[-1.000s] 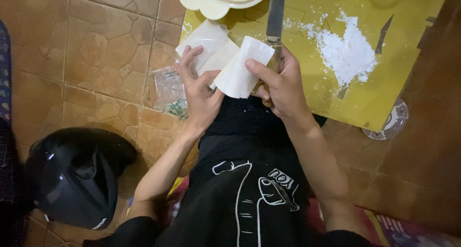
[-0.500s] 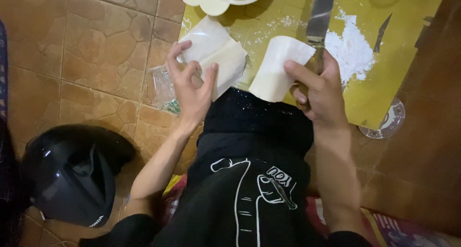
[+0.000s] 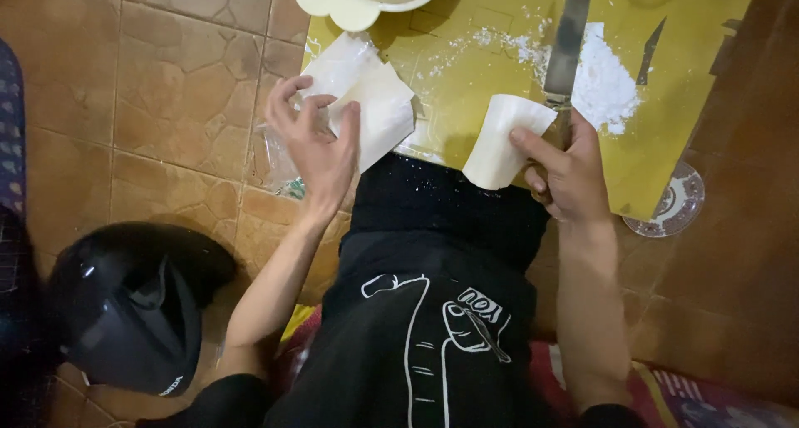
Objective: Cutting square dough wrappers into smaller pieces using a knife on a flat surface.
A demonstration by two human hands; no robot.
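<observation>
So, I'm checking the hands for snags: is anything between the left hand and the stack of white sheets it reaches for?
Nothing visible. The left hand already lies on the stack of white sheets, fingers touching it. The right hand holds a separate white sheet and a knife, off to the side.

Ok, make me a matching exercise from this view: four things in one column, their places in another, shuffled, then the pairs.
Things:
1. black motorcycle helmet
2. thin white sheet stack
3. curled white sheet
4. long metal knife blade

Places:
A. under the left hand
B. on the brown tiled floor, lower left
C. pinched in the right hand
D. over the yellow board, beside the white powder

Pairs: 1-B, 2-A, 3-C, 4-D
</observation>
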